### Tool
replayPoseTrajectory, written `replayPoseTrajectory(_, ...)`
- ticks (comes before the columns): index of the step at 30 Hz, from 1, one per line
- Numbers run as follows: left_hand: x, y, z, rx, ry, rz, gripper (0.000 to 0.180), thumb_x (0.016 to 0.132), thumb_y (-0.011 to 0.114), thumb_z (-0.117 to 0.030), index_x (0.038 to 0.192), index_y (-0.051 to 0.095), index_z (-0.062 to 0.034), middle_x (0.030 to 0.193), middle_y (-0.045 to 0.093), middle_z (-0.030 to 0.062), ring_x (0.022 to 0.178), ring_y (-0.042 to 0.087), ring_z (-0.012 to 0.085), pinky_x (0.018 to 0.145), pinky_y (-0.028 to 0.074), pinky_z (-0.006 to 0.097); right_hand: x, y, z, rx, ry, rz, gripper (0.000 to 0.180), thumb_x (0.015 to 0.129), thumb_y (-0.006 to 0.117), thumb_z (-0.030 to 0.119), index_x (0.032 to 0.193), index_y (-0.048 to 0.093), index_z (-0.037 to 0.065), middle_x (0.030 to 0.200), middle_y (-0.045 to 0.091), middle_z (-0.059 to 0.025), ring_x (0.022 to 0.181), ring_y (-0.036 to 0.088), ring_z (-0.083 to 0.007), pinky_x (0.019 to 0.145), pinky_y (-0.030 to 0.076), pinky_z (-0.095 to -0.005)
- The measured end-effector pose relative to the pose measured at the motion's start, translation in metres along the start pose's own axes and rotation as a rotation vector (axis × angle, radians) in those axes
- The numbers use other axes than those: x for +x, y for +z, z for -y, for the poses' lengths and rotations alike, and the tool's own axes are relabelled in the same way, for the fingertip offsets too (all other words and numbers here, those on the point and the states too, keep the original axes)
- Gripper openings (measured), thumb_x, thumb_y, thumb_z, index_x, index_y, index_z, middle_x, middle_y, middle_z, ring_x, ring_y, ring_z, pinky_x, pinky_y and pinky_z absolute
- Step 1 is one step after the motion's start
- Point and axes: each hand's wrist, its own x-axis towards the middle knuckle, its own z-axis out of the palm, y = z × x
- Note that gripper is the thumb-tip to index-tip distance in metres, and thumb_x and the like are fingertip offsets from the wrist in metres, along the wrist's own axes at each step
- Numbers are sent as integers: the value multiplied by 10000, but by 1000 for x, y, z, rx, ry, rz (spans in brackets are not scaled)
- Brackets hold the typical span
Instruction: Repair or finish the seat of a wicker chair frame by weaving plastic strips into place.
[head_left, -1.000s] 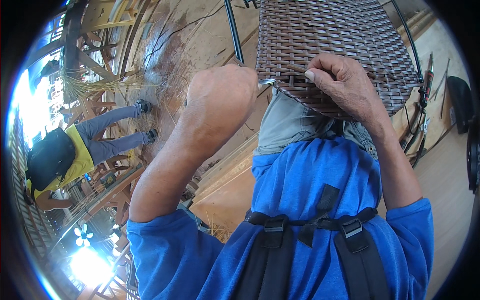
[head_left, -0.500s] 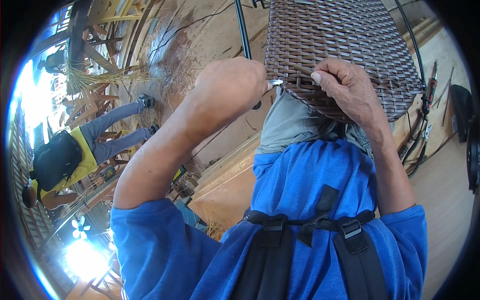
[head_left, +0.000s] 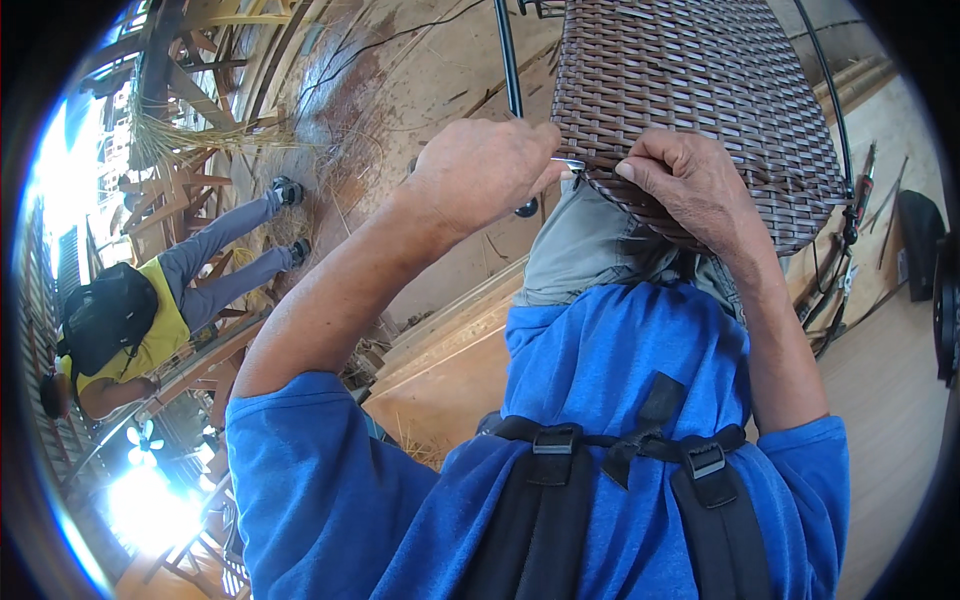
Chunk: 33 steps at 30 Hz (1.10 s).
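Note:
A panel of dark brown woven wicker lies over my lap, its curved near edge toward me. My left hand is closed around a small hand tool with a flat metal tip; its handle is hidden in my fist. That tip meets the panel's left near corner. My right hand is closed, thumb and forefinger pinched at the weave a little right of the tip. The brown wicker strand in this pinch barely shows now.
Thin black metal legs stand on both sides of the panel. Several tools, a red-handled screwdriver among them, lie on the right. Planks are at lower left. Farther left a person in a yellow shirt stands near wooden frames.
My left hand and the tool have shifted slightly right, with the tip turned a bit downward. The strand's loose length, visible earlier at my right fingertips, is now hard to see.

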Motion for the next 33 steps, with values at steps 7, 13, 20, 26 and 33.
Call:
replayPoseTrajectory(7, -5, 24, 14, -23, 99, -233, 337, 874, 520, -401, 816, 518, -69, 730, 571, 114, 619, 611, 313, 539, 499, 415, 5, 1, 13, -204, 17, 13, 186, 781, 531, 154, 756, 607, -14, 734, 586, -221, 694, 588, -386, 653, 466, -442)
replayPoseTrajectory(13, -6, 29, 14, 9, 127, -314, 315, 847, 569, -382, 760, 525, -82, 692, 543, 94, 571, 603, 271, 496, 490, 372, 6, 9, 17, -358, 38, -22, 205, 777, 523, 169, 724, 615, -7, 716, 591, -224, 698, 594, -393, 670, 475, -465)
replayPoseTrajectory(20, -5, 37, 16, -47, 152, -442, 287, 772, 678, -337, 750, 546, -83, 701, 516, 75, 563, 576, 272, 464, 475, 372, 5, 9, 24, -390, 64, -12, 217, 769, 512, 169, 713, 617, -12, 706, 585, -236, 696, 595, -398, 665, 480, -464)
replayPoseTrajectory(26, -9, 41, 13, -127, 79, -415, 261, 767, 683, -309, 788, 563, -79, 767, 525, 71, 609, 592, 274, 485, 490, 374, 12, 7, 24, -401, 121, 63, 221, 750, 496, 153, 709, 614, -29, 700, 572, -256, 685, 588, -415, 659, 480, -467)
replayPoseTrajectory(33, -9, 44, 17, -148, 101, -448, 260, 758, 693, -305, 807, 575, -79, 795, 528, 60, 604, 591, 276, 485, 492, 372, 14, 7, 24, -430, 98, 76, 227, 763, 482, 147, 719, 615, -31, 708, 574, -266, 689, 594, -420, 654, 487, -473)
